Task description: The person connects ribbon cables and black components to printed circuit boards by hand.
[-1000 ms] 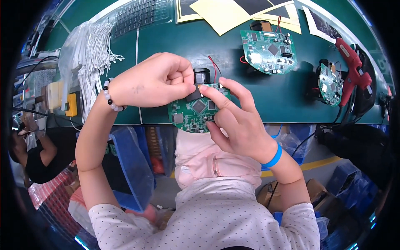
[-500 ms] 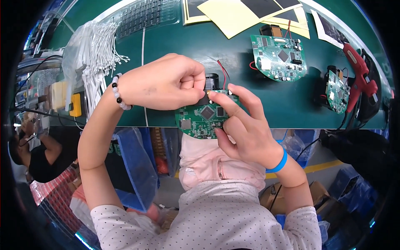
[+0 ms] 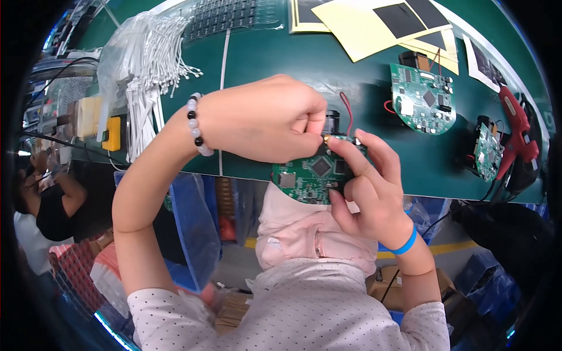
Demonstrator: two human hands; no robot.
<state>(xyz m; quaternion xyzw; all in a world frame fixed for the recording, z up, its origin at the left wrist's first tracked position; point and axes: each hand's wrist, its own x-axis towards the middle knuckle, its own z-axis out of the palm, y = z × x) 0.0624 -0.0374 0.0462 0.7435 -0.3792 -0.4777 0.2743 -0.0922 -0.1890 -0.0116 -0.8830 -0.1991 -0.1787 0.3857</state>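
Observation:
A green circuit board (image 3: 319, 175) overhangs the near edge of the bench, above my lap. My right hand (image 3: 374, 190) grips its right side, thumb at the lower edge. The right index fingertip presses by a small gold-coloured piece (image 3: 326, 139) at the board's top edge. My left hand (image 3: 263, 120) is closed in a pinch over the board's upper left, its fingertips close to that piece. What the pinch holds is hidden. Behind the board sits a black component (image 3: 332, 120), with a red wire (image 3: 346, 108) rising beside it.
Two more circuit boards (image 3: 424, 99) (image 3: 487, 153) stand at the right, near a red glue gun (image 3: 518, 131). Yellow sheets (image 3: 357, 29) and a clear tray (image 3: 234, 17) lie at the back. White cables (image 3: 146, 99) are bunched at the left. A blue bin (image 3: 196, 228) is below the bench.
The head view has shifted, so the bench and hands appear farther right. Both hands keep nearly the same hold at the board's top edge; the dark strip by the left thumb is now hidden.

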